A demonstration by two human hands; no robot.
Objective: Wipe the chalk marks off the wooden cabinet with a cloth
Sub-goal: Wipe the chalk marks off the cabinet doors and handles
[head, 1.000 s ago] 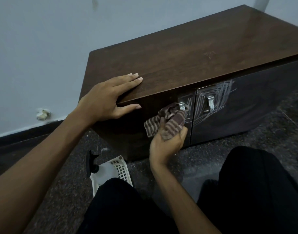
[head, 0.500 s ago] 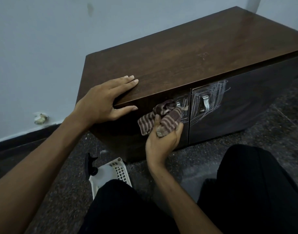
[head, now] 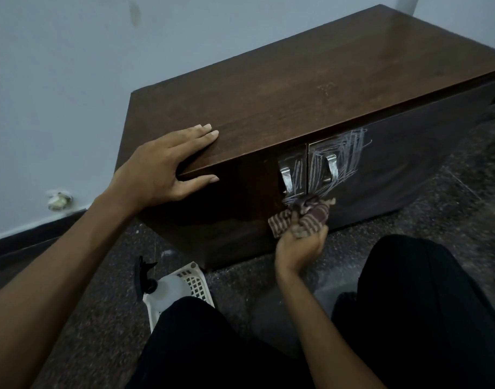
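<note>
The long, low, dark brown wooden cabinet [head: 296, 94] stands beside the wall. The left hand [head: 162, 169] lies flat on the front edge of its top, fingers straight and together and thumb on the face below, likely as a brace. The blurred right hand [head: 298, 245] bunches a brown-and-cream striped cloth [head: 310, 216] in curled fingers low on the doors. Just above are white chalk marks [head: 350, 148], mostly unwiped, around two metal handles [head: 331, 167]. The pale grey-blue wall [head: 58, 80] meets a dark speckled floor [head: 451, 209], where a white plastic lattice basket [head: 195, 284] sits.
</note>
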